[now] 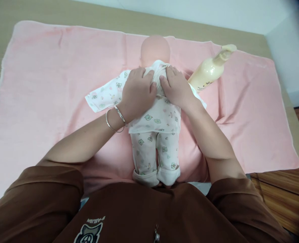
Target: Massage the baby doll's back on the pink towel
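Observation:
A baby doll (155, 50) lies stretched out, head away from me, its smooth bare head showing and no face in sight. It wears a white printed shirt (157, 116) and matching printed pants (144, 148) with turned-up cuffs. My left hand (139, 91), with a silver bangle at the wrist, holds the shirt near the doll's shoulder, fingers curled over the cloth. On the other side of the neck, my right hand (176, 84) grips the shirt's upper part. Between my hands the fabric is bunched into folds below the head. Both sets of fingertips are partly hidden.
A pale yellow pump bottle (206, 72) leans or lies to the right of the doll. Under everything spreads a pink cloth (50, 67), wrinkled at the right, over a wooden table (96, 15). Beyond the table stands a white wall (202, 11).

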`<action>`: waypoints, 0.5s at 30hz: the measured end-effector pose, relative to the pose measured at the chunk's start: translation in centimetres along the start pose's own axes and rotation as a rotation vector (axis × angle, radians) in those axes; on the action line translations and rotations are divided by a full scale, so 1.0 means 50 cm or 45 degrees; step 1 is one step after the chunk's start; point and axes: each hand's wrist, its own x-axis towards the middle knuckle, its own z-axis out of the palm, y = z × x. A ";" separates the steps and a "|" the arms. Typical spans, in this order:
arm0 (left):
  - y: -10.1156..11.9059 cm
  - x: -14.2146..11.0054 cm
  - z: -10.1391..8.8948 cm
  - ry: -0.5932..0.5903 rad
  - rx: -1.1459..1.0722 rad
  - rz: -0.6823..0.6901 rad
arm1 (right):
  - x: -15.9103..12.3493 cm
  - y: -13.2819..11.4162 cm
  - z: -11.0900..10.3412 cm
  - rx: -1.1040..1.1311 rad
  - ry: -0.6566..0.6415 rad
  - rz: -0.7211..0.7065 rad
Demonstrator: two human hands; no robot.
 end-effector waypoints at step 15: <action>-0.050 0.025 0.037 0.072 -0.005 -0.228 | -0.018 -0.038 0.004 -0.101 0.150 -0.068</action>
